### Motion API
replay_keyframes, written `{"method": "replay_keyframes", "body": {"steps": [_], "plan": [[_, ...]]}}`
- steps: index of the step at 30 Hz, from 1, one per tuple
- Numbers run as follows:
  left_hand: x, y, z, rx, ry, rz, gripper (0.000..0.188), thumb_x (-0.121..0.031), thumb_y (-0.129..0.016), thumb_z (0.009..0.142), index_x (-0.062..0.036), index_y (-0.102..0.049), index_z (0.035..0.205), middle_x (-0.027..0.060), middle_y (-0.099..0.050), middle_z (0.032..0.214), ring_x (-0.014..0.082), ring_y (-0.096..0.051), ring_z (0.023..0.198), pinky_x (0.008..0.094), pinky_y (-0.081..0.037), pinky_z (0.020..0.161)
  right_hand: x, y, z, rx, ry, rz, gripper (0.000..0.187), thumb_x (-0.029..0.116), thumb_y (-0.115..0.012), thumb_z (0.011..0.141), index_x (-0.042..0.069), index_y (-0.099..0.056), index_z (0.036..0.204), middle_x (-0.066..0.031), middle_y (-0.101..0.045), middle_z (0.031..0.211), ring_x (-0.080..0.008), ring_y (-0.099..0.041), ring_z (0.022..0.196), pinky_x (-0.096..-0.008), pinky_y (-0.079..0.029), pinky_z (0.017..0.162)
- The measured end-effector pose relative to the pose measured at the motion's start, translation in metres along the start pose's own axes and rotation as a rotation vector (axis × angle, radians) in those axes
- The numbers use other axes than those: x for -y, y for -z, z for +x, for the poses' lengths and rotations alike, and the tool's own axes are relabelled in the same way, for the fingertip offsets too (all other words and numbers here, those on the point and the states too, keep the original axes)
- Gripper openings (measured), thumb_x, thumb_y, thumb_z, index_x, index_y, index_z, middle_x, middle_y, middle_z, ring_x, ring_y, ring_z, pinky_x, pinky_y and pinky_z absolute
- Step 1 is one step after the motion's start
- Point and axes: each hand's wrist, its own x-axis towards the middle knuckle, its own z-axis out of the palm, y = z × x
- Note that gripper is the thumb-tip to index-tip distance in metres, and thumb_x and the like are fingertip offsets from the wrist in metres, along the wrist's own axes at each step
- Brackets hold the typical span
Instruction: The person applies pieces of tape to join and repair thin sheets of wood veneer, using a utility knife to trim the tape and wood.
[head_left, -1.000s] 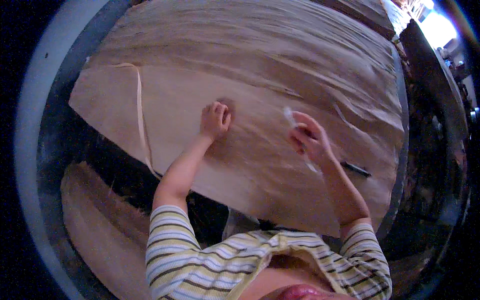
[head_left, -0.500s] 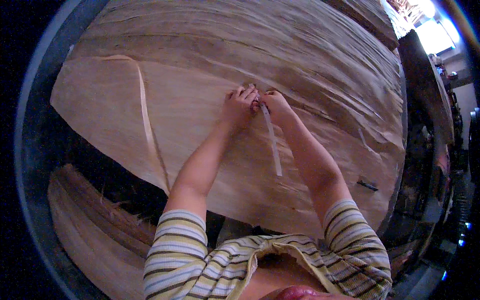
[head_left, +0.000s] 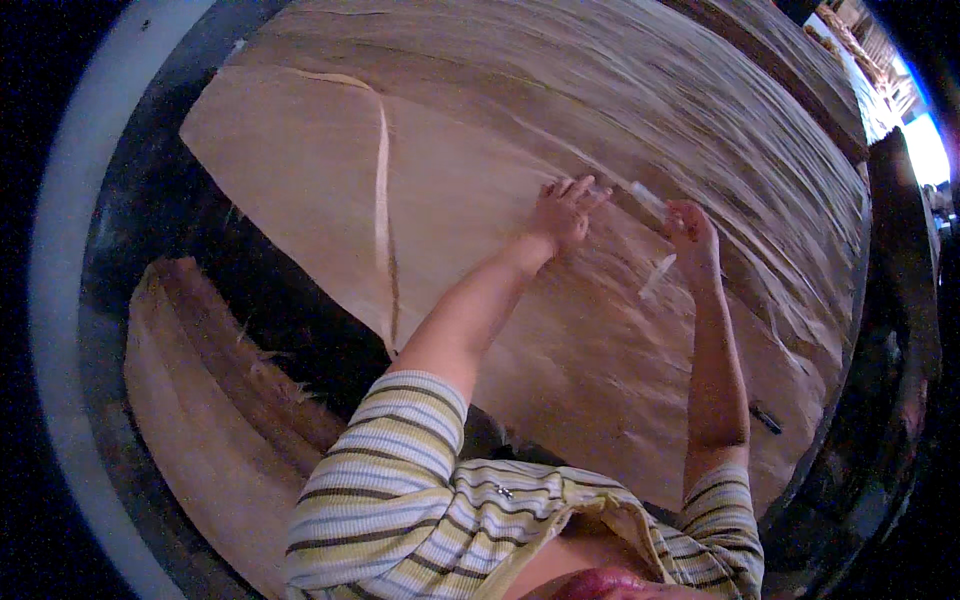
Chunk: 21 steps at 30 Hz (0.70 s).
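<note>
A large sheet of thin brown wood veneer (head_left: 590, 380) with wavy grain lies before me. My left hand (head_left: 563, 215) rests on it near the middle, fingers stretched out over a seam. To its right, my right hand (head_left: 692, 235) is raised slightly, its fingers pinched together on a strip of white tape (head_left: 650, 196). One part of the tape shows beyond the fingertips toward the seam. Another whitish piece (head_left: 657, 276) shows below the hand; whether the two are joined I cannot tell.
A pale narrow strip (head_left: 382, 190) runs down the veneer's left part. A small dark tool (head_left: 766, 418) lies near the right edge. Below left, another curved veneer piece (head_left: 200, 400) with ragged edges sits past a dark gap. A dark upright board (head_left: 900, 230) stands far right.
My hands were together at the seam; the right has drawn away to the right with the tape. The left now lies flatter with fingers spread. The view has shifted.
</note>
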Motion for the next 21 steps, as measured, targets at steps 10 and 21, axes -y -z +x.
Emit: {"method": "replay_keyframes", "body": {"steps": [10, 21], "plan": [[0.090, 0.049, -0.046, -0.090, 0.094, 0.109, 0.048, -0.034, -0.055, 0.071, -0.0125, -0.045, 0.112, 0.0107, -0.042, 0.117, 0.0291, -0.038, 0.107, 0.0433, -0.030, 0.086, 0.016, -0.051, -0.036, 0.521, -0.255, 0.007, 0.009, 0.009, -0.055, 0.077, 0.003, -0.054, 0.084, -0.0029, -0.055, 0.071, -0.0081, -0.050, 0.061, -0.0207, -0.042, 0.056], [0.218, 0.020, -0.044, -0.251, 0.107, -0.210, 0.037, -0.016, -0.055, 0.071, -0.0038, -0.048, 0.104, 0.0162, -0.044, 0.108, 0.0324, -0.045, 0.095, 0.0388, -0.037, 0.083, -0.020, -0.277, 0.047, 0.294, -0.594, 0.594, 0.017, 0.014, -0.048, 0.081, 0.001, -0.049, 0.093, -0.0050, -0.053, 0.072, -0.0100, -0.045, 0.050, -0.0281, -0.046, 0.047]]}}
